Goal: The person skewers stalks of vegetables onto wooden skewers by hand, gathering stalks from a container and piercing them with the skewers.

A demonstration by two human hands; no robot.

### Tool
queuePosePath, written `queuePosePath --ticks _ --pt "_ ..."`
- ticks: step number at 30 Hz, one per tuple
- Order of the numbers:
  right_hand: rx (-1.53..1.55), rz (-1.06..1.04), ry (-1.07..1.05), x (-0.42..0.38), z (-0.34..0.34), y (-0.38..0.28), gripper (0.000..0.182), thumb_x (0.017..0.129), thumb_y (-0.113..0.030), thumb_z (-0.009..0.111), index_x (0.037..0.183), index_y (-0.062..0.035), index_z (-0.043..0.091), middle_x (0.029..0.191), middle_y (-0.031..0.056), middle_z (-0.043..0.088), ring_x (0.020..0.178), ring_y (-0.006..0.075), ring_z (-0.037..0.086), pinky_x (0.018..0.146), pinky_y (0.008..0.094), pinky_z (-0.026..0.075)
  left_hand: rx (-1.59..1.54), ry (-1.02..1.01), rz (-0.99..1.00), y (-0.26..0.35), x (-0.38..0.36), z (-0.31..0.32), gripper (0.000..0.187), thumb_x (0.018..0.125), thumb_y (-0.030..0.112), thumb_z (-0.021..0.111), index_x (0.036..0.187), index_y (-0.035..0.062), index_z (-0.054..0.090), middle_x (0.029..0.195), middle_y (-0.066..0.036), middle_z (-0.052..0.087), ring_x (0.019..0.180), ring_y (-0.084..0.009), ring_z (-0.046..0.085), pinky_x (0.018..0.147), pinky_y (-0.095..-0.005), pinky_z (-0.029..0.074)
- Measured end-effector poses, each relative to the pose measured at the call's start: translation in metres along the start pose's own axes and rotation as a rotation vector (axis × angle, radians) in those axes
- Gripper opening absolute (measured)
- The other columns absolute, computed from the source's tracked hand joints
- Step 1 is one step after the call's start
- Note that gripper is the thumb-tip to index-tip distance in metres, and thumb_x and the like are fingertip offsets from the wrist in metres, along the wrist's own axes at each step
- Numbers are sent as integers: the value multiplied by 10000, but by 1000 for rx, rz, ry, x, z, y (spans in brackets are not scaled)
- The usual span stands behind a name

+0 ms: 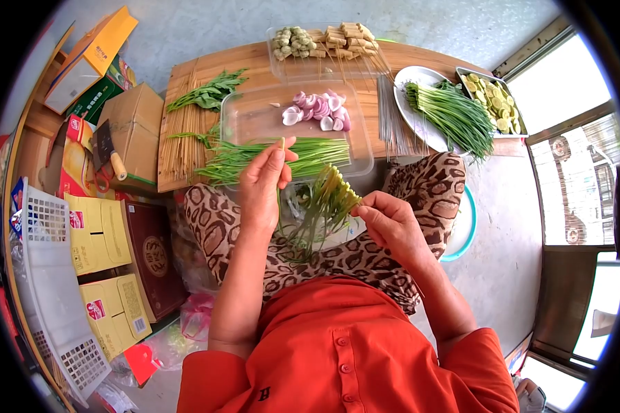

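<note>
My left hand [262, 180] pinches a green chive stalk, its pale end showing above the fingertips. To the right, my right hand [386, 217] is closed on the end of a skewer that carries a row of chives [331, 196], their green leaves hanging down over my lap. Just beyond my hands, loose chives [310, 150] lie across the near part of a clear plastic tray [366, 138]. Purple onion pieces [317, 110] sit farther back in that tray.
The wooden table [251, 58] also holds leafy greens [210, 93], skewered rolls [344, 40], metal skewers [393, 117], a white plate [406, 76] under more chives [455, 113], and lime slices [496, 103]. A cleaver [105, 148] and cardboard boxes [131, 124] stand left.
</note>
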State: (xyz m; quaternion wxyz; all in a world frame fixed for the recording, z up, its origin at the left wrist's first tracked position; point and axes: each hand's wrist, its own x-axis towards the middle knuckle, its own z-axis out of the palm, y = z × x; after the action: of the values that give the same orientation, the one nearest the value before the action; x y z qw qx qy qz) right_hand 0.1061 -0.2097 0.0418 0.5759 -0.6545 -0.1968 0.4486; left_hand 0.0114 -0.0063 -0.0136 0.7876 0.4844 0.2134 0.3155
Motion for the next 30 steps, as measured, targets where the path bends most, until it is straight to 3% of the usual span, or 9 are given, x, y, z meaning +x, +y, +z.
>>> queuePosePath --ticks 7,13,30 --pt "41 -16 -25 0 6 -3 157 948 -140 536 927 3 598 584 -64 436 458 8 343 426 173 250 25 -76 -24 -12 -3 8 236 908 160 618 1090 15 655 814 6 602 618 -63 480 559 -206 375" --pt "13 -9 -46 1 8 -3 160 947 -148 546 923 0 598 592 -61 443 458 8 347 427 173 254 34 -56 -102 -8 -4 10 236 916 153 603 1092 4 652 774 17 588 634 -60 469 567 -206 374" --pt "34 5 -39 1 7 -1 161 951 -147 536 918 0 593 580 -57 434 450 11 340 423 176 249 55 -95 -90 -9 -6 10 227 918 142 596 1080 -5 657 737 24 549 652 -65 449 589 -211 371"
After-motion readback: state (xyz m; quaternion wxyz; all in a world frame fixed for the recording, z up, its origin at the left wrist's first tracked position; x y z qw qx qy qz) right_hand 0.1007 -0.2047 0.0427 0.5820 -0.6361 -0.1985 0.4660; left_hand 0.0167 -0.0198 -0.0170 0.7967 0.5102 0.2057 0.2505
